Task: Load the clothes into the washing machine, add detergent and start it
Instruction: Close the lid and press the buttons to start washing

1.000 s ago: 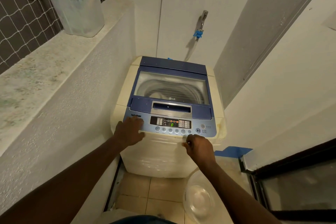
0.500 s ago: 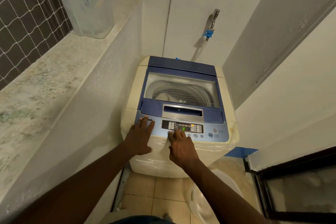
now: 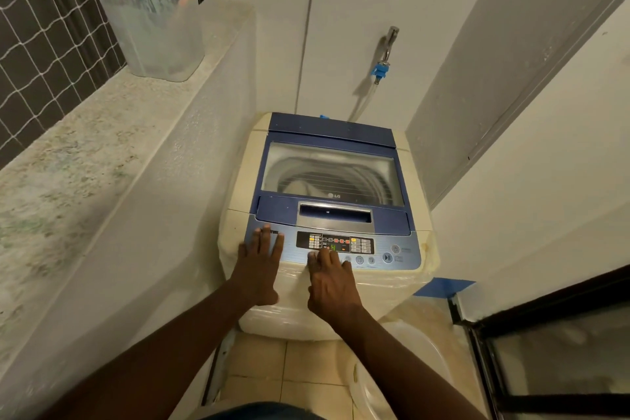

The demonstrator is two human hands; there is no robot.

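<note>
A cream top-loading washing machine (image 3: 419, 181) with a blue lid stands in the corner, its lid (image 3: 332, 177) shut. Pale clothes (image 3: 301, 186) show through the lid window. The control panel (image 3: 335, 244) is lit with red lights and a green digit. My left hand (image 3: 259, 266) lies flat, fingers spread, on the panel's left end. My right hand (image 3: 332, 278) has its fingertips on the row of buttons just under the display. Neither hand holds anything.
A translucent plastic container (image 3: 156, 31) stands on the stone ledge (image 3: 68, 164) at the left, beside a netted window. A tap with a blue hose fitting (image 3: 381, 68) is on the back wall. A clear basin (image 3: 409, 372) lies on the tiled floor. A dark door frame (image 3: 545, 317) is at the right.
My right hand has shifted left along the button row from the panel's right side to under the display. The display digit changed. My left hand stays on the panel's left end.
</note>
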